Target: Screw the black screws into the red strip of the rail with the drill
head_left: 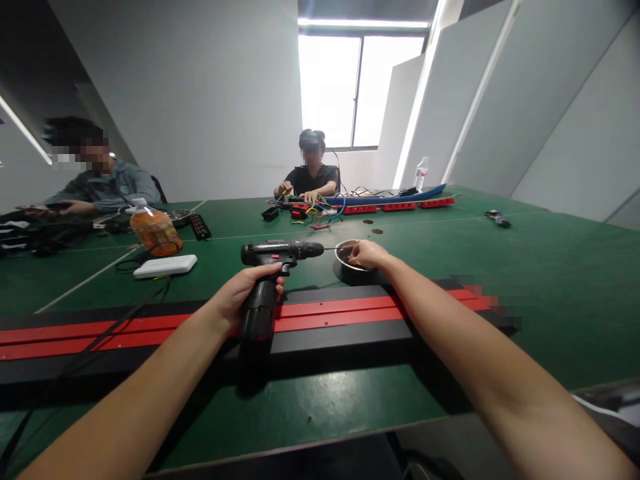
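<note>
A black cordless drill (260,303) is gripped round its handle by my left hand (245,290), its thin bit pointing right. The bit's tip reaches close to a round metal bowl (354,267). My right hand (369,255) dips into that bowl with its fingers closed together; what they hold, if anything, is hidden. Beneath both arms, a long black bar with a red grooved strip (330,313) lies across the green table (330,407). Small screw-like dots show along the red strip.
At the left are an orange-filled bottle (157,231), a white power bank (165,266) and cables. A person (313,177) across the table handles wires beside a blue strip (385,199). Another person (100,183) sits far left. Two brown discs lie beyond the bowl.
</note>
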`<state>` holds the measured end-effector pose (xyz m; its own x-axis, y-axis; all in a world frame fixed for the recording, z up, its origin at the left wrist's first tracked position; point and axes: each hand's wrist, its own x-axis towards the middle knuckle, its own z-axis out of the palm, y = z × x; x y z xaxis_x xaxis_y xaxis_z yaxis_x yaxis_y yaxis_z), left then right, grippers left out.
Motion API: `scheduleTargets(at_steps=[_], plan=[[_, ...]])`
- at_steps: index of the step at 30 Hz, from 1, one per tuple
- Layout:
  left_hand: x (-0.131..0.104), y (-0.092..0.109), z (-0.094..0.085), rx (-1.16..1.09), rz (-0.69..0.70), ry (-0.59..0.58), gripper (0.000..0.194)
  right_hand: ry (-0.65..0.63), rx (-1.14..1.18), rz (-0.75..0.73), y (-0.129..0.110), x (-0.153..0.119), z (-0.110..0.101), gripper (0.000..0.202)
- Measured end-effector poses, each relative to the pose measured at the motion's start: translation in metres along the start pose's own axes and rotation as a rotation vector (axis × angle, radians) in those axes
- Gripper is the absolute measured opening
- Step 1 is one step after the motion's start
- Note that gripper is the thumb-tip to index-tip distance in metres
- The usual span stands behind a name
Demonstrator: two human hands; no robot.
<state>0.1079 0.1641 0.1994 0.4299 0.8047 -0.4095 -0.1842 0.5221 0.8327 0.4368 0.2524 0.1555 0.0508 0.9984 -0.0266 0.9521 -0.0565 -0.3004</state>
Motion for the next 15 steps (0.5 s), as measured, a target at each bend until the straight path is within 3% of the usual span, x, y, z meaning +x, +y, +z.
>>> scheduleTargets(at_steps=[9, 15], plan=[[-0.019, -0.015, 0.014, -0.091, 0.137, 0.148, 0.015, 0.254, 0.034, -0.085, 0.006, 0.000, 0.000, 0.011], [-0.014, -0.021, 0.015, -0.089, 0.254, 0.230, 0.016, 0.299, 0.230, -0.128, 0.009, -0.004, 0.002, 0.015]])
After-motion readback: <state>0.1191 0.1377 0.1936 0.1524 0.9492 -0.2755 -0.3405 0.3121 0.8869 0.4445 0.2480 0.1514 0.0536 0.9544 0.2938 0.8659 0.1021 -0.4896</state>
